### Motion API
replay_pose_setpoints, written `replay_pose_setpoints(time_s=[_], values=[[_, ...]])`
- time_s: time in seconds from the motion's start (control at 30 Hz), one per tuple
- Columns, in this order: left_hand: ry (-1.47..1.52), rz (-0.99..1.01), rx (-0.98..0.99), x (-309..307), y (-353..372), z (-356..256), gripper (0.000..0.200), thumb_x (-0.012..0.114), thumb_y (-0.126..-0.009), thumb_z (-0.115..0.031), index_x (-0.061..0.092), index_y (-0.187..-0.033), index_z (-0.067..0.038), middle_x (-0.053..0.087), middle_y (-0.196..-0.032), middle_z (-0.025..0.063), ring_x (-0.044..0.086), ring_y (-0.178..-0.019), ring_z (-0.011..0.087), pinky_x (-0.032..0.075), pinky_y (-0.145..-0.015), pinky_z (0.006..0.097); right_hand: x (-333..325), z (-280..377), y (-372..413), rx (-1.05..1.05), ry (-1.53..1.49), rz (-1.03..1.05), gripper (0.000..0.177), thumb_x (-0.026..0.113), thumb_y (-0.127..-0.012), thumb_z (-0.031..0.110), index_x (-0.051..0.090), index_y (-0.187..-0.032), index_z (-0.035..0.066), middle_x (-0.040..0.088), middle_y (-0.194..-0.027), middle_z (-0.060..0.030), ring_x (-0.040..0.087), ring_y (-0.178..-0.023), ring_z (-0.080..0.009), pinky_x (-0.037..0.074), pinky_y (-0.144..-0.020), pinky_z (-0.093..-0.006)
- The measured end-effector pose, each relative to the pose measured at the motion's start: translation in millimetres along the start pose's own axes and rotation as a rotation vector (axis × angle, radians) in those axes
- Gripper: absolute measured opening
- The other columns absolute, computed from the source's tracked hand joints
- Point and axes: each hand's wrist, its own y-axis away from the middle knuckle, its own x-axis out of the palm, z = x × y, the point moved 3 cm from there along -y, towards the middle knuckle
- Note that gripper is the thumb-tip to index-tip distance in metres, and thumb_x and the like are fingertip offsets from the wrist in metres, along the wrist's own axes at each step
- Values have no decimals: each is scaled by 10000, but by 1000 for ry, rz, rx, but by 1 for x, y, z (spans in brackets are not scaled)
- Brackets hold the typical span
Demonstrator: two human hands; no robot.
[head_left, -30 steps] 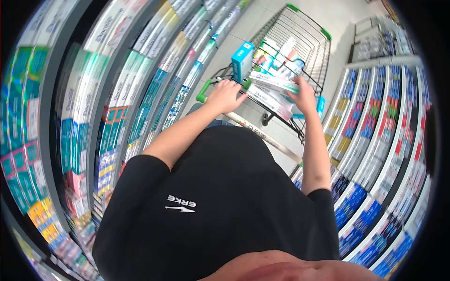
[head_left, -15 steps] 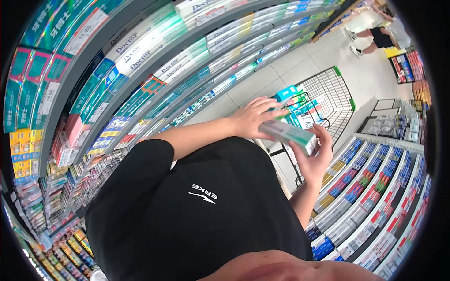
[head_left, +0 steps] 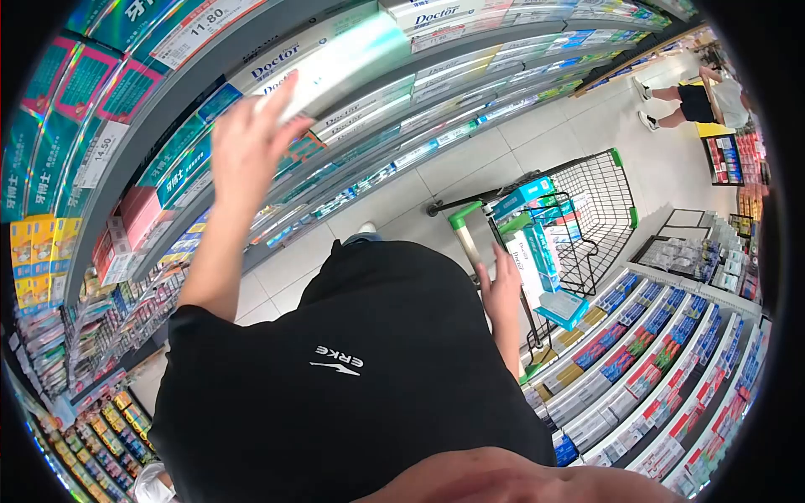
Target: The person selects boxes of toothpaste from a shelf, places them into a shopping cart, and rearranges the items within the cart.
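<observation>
My left hand (head_left: 248, 147) is stretched out to the shelf on the left. Its thumb and fingers close on the near end of a white and green toothpaste box (head_left: 348, 67), smeared by motion, in front of stacked Doctor toothpaste boxes (head_left: 275, 61). Low on the right, my right hand (head_left: 501, 293) holds nothing, thumb and fingers apart, beside the handle (head_left: 475, 239) of a shopping cart (head_left: 610, 184). White Doctor boxes (head_left: 521, 267) and teal boxes (head_left: 562, 310) lie at the cart's near end.
Teal toothpaste boxes (head_left: 42, 180) fill the left shelves above price tags (head_left: 102, 155). More shelves of boxed goods (head_left: 646, 360) curve along the right. A person (head_left: 700, 101) stands on the tiled floor (head_left: 470, 163) at the far end of the aisle.
Both hands were around a pale box with a green end in front of my chest. Now my left hand is at the shelf with a similar box, and my right hand is lower, without one.
</observation>
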Motion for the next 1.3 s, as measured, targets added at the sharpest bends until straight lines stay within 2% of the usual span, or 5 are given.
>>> replay_pose_setpoints(time_s=[0.2, 0.67, 0.77, 0.87, 1.3], values=[[-225, 98, -31, 1, -22, 21, 555, 824, -906, -350, 687, -1441, -291, 604, -1360, 91, 593, -1212, 344, 530, -946, 491, 52, -23, 29, 161, -30, 149, 515, 697, -1031, 314, 562, -1469, 80, 705, -1162, -216, 688, -1024, -434, 545, -853, -516], [-97, 242, -26, 19, -79, 1, 582, 740, -975, -475, 655, -1466, -176, 666, -1388, 142, 642, -1254, 392, 525, -1051, 497, 61, -15, 38, 232, 148, -22, 353, 724, -991, 284, 651, -1281, 98, 742, -1040, -152, 719, -910, -384, 565, -785, -505], [7, 436, -177, 35, -114, -6, 825, 642, -989, -661, 525, -1596, -114, 568, -1564, 202, 581, -1387, 425, 498, -1123, 499, 59, -13, 39, 222, 153, -49, 329, 730, -973, 239, 652, -1256, 89, 729, -998, -158, 717, -887, -384, 563, -772, -505], [199, 732, -302, 69, -141, -1, 1255, 705, -836, -798, 289, -1670, 42, 399, -1653, 332, 436, -1536, 429, 369, -1258, 487, 63, -15, 41, 215, 174, -74, 322, 734, -959, 224, 651, -1240, 91, 716, -962, -148, 713, -869, -379, 558, -763, -506], [233, 703, -217, 77, -149, 17, 1191, 730, -835, -762, 294, -1699, -67, 352, -1700, 289, 352, -1589, 411, 314, -1286, 507, 58, -11, 49, 239, 170, -85, 363, 749, -908, 153, 638, -1250, 111, 685, -956, -124, 696, -879, -350, 546, -767, -485]])
